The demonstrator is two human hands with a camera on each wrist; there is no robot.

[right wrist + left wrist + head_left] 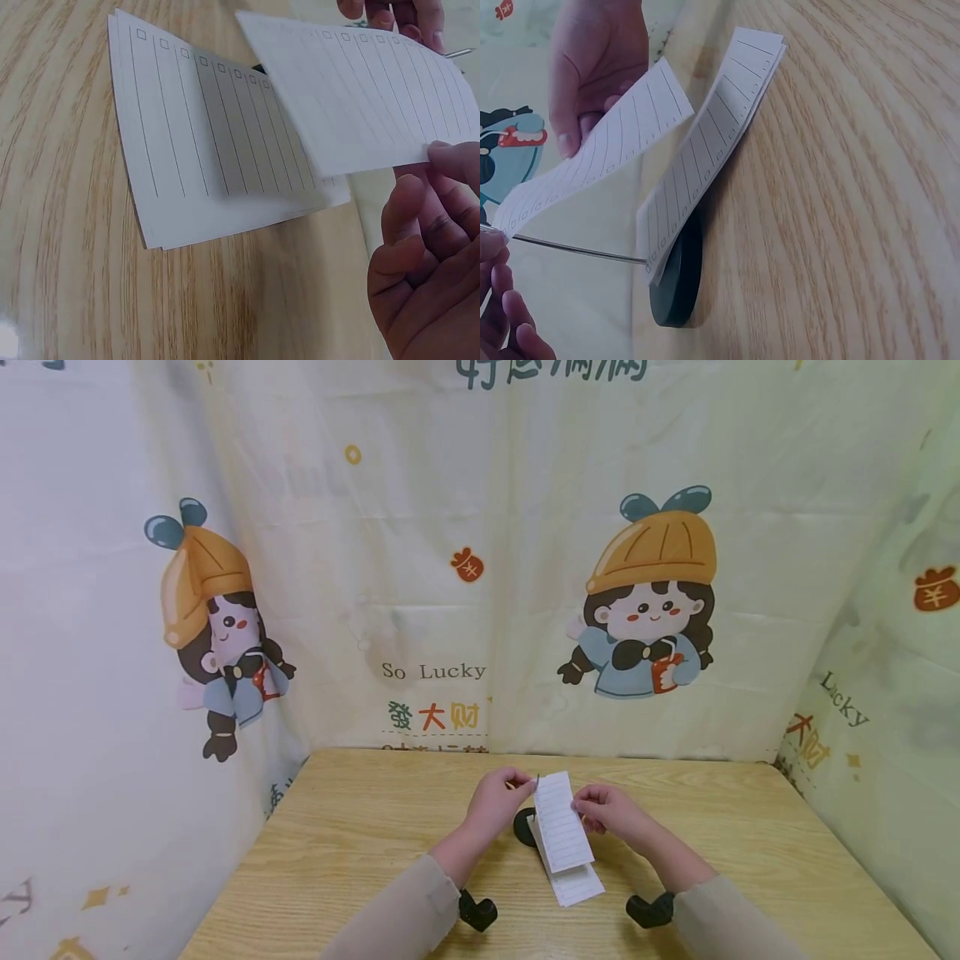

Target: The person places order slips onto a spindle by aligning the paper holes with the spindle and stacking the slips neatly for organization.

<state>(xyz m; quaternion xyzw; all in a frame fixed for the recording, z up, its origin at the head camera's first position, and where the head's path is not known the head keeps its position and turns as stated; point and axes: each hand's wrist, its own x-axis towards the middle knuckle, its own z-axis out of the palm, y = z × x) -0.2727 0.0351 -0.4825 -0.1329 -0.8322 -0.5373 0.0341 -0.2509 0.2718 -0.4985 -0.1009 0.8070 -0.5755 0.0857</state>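
A bill spike has a round black base [522, 831] on the table and a thin metal rod [581, 250] rising from it. Lower checklist sheets [697, 169] are pierced on the rod near the base and stick out to one side. Higher up, a lined white checklist sheet [561, 822] sits at the rod's tip, and the pointed end [461, 52] shows past it. My left hand [498, 800] pinches this upper sheet's corner beside the tip. My right hand [609, 814] pinches its right edge between thumb and fingers.
The light wooden table [360, 827] ends at a printed cloth backdrop [420, 568] behind and at both sides. A black wrist mount [477, 912] sits at the left cuff, and another mount [650, 910] at the right.
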